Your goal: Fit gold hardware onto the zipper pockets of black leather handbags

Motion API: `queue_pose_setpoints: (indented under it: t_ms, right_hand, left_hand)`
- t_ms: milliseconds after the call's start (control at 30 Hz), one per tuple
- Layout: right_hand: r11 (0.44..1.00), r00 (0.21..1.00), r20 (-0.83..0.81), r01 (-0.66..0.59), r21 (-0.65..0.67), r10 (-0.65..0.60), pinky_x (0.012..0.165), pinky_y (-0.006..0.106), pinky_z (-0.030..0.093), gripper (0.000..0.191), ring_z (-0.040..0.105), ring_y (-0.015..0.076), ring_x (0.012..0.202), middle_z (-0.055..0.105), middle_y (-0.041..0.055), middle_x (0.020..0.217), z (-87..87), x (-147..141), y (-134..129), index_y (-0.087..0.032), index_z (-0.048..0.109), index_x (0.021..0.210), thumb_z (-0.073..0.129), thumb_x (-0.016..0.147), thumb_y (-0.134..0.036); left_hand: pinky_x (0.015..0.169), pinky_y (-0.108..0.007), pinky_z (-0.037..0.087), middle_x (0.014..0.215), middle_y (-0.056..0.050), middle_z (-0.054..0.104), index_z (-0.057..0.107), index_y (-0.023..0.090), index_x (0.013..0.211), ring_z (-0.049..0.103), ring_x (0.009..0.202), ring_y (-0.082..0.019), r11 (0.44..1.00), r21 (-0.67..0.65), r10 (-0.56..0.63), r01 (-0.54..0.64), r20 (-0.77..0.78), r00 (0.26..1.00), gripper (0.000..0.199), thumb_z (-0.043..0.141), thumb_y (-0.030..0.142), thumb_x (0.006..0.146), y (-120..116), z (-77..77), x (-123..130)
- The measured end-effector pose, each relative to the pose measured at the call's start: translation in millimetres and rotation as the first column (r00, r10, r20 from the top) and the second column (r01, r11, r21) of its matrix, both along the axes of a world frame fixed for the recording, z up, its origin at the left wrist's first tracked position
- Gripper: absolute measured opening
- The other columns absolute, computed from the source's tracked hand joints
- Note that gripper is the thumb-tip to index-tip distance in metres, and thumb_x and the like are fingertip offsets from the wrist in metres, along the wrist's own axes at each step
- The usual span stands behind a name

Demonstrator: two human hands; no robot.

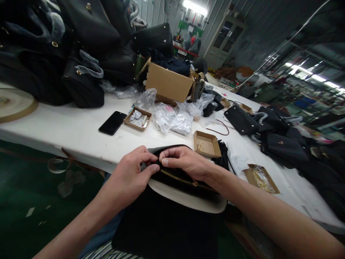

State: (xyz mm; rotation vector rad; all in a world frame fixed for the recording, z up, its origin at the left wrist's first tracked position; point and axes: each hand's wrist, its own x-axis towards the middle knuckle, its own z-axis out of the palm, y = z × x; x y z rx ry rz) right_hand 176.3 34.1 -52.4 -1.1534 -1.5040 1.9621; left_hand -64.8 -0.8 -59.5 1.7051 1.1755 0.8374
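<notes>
A black handbag [164, 223] rests on my lap, its mouth toward me and its rim [185, 199] showing a pale inner face. Inside the mouth runs a gold-toothed zipper [175, 177], with a gold zipper pull [194, 183] near its right part. My left hand [136, 169] is closed at the left end of the opening, thumb and forefinger pinching by the bag's edge. Close beside it, my right hand [185, 160] reaches into the mouth with thumb and fingertips pressed together. Whatever small thing lies between those fingertips is too hidden to name.
On the white table [81, 126] lie a black phone [112, 122], a small box with white bits [138, 118], a box with gold hardware [207, 144] and plastic bags [172, 118]. Black handbags [86, 79] pile at left and right. A cardboard box [168, 81] stands behind.
</notes>
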Motion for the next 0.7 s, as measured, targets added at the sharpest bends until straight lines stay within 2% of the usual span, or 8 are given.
queue_pose_setpoints:
  t_ms: [200, 367, 500, 600, 700]
  right_hand:
    - [1.000, 1.000, 0.009, -0.008, 0.020, 0.007, 0.081, 0.026, 0.042, 0.030, 0.054, 0.0127, 0.080, 0.070, -0.0022, 0.090, 6.6, -6.0, -0.8, -0.021, 0.082, 0.100, 0.090, 0.091, -0.048]
    - [0.997, 0.998, 0.022, 0.053, 0.060, -0.054, 0.082, 0.027, 0.045, 0.035, 0.058, 0.0133, 0.081, 0.074, -0.0006, 0.093, 3.8, -8.3, -2.4, -0.019, 0.081, 0.103, 0.093, 0.088, -0.048]
    - [0.988, 0.995, -0.044, 0.099, 0.117, -0.095, 0.093, 0.029, 0.051, 0.043, 0.067, 0.0170, 0.097, 0.077, 0.0013, 0.105, -2.2, -11.6, -2.9, -0.020, 0.080, 0.110, 0.099, 0.082, -0.046]
    - [0.989, 0.999, -0.045, 0.036, 0.145, -0.030, 0.101, 0.033, 0.053, 0.044, 0.069, 0.0204, 0.107, 0.079, 0.0039, 0.112, -1.5, -14.7, -2.9, -0.020, 0.080, 0.114, 0.095, 0.086, -0.050]
    - [0.985, 0.999, -0.011, -0.031, 0.169, 0.034, 0.105, 0.035, 0.053, 0.042, 0.070, 0.0214, 0.107, 0.081, 0.0041, 0.112, 2.6, -15.8, -3.0, -0.019, 0.082, 0.113, 0.088, 0.093, -0.055]
  left_hand:
    - [0.080, -0.035, 0.044, 0.094, 0.001, 0.069, 0.077, 0.026, 0.095, 0.063, 0.090, -0.019, 0.999, 0.042, 0.008, -0.008, 0.003, 1.000, 0.007, 0.072, 0.028, 0.099, -0.2, -3.6, -1.1]
    - [0.079, -0.034, 0.045, 0.092, 0.001, 0.067, 0.076, 0.025, 0.091, 0.062, 0.087, -0.017, 0.996, 0.085, 0.022, -0.022, -0.002, 1.000, 0.008, 0.073, 0.025, 0.099, -1.3, -4.3, -1.0]
    - [0.081, -0.033, 0.047, 0.095, 0.000, 0.068, 0.079, 0.025, 0.094, 0.064, 0.091, -0.017, 0.994, 0.112, 0.013, -0.015, 0.018, 1.000, 0.009, 0.073, 0.024, 0.101, -4.1, -0.7, 1.2]
    - [0.085, -0.032, 0.050, 0.099, 0.000, 0.071, 0.081, 0.026, 0.100, 0.067, 0.095, -0.017, 0.990, 0.139, -0.001, -0.003, 0.027, 1.000, 0.009, 0.073, 0.023, 0.102, -7.2, 1.3, 1.6]
    - [0.087, -0.032, 0.051, 0.101, -0.001, 0.073, 0.082, 0.026, 0.104, 0.069, 0.096, -0.018, 0.986, 0.168, 0.001, -0.003, 0.010, 1.000, 0.008, 0.074, 0.024, 0.102, -9.6, 0.7, -0.7]
